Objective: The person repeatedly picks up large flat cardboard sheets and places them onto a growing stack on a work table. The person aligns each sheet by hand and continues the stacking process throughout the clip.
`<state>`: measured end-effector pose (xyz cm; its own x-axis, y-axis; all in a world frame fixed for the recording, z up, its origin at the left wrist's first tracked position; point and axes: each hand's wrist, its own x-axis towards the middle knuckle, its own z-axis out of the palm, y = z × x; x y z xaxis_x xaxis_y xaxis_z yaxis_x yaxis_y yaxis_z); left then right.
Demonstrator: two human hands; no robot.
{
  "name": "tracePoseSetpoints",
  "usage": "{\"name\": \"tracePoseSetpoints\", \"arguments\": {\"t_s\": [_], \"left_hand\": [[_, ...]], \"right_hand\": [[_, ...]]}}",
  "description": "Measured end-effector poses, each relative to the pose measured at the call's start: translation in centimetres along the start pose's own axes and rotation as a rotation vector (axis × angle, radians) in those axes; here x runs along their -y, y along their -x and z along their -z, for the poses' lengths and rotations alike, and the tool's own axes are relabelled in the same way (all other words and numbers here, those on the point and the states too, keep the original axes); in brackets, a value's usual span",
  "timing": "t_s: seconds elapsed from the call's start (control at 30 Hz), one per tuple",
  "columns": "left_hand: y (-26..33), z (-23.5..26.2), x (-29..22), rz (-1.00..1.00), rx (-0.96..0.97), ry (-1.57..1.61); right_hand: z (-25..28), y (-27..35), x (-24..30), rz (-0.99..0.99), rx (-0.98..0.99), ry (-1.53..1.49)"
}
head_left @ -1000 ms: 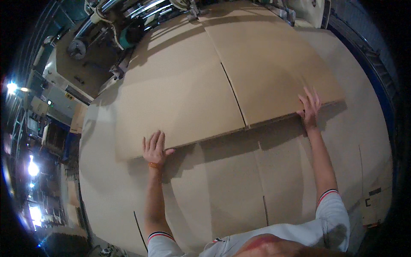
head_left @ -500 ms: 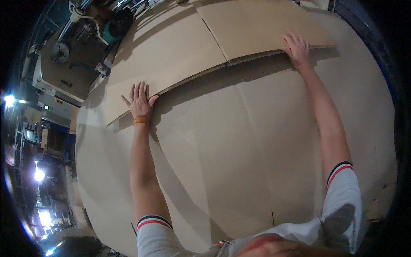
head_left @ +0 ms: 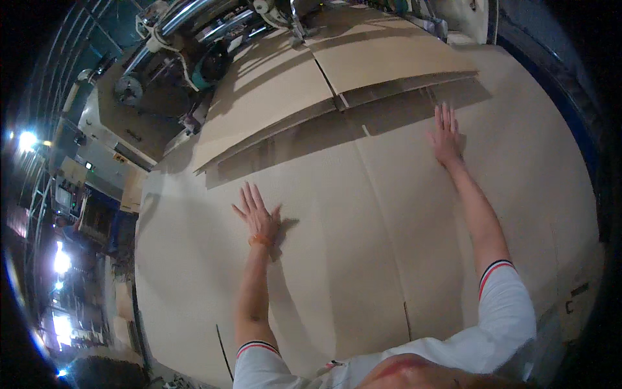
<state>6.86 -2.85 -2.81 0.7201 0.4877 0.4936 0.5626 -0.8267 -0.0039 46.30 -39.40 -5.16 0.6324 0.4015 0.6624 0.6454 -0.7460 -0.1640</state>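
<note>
Above a wide, pale brown sheet of flat cardboard (head_left: 324, 214), both bare hands are let go and hold nothing. The left hand (head_left: 259, 220) has its fingers spread out. The right hand (head_left: 446, 139) is higher up, with its long fingers straight. I cannot tell if either hand touches the sheet. On the left wrist is a thin orange band (head_left: 260, 240). Both arms come out of short white sleeves (head_left: 508, 308) with black and red stripes.

Just past the fingertips is a tan cardboard piece with two big flat halves (head_left: 272, 91). It lies on the far part of the pale sheet. Its near edge is up a bit and makes a dark shadow (head_left: 291, 154) below. A thin dark gap (head_left: 325, 72) runs between the halves.

Farther out, at the top, are shiny metal rods (head_left: 188, 21). Far left, bright white lights (head_left: 61, 260) glow.
</note>
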Motion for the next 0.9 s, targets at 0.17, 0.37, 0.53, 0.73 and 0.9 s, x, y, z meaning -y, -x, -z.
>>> {"name": "tracePoseSetpoints", "arguments": {"t_s": [0.17, 0.37, 0.53, 0.73, 0.9], "left_hand": [[15.9, 9.4, 0.6, 0.003, 0.109, 0.123], [38.3, 19.2, 12.8, 0.899, -0.217, -0.002], [44.8, 22.1, 17.7, 1.602, -0.245, -0.096], [55.1, 18.6, 25.6, 1.579, -0.082, -0.302], [45.7, 23.0, 19.7, 1.59, 0.185, -0.104]], "right_hand": [[6.2, 9.8, 1.2, -0.041, 0.149, -0.095], [20.5, 28.7, 2.8, -0.226, 0.365, -0.048], [26.1, 40.4, -4.1, -0.471, 0.269, 0.142], [24.8, 39.7, -5.2, -0.445, 0.539, 0.258], [28.5, 42.4, -8.7, -0.544, 0.639, 0.438]]}}
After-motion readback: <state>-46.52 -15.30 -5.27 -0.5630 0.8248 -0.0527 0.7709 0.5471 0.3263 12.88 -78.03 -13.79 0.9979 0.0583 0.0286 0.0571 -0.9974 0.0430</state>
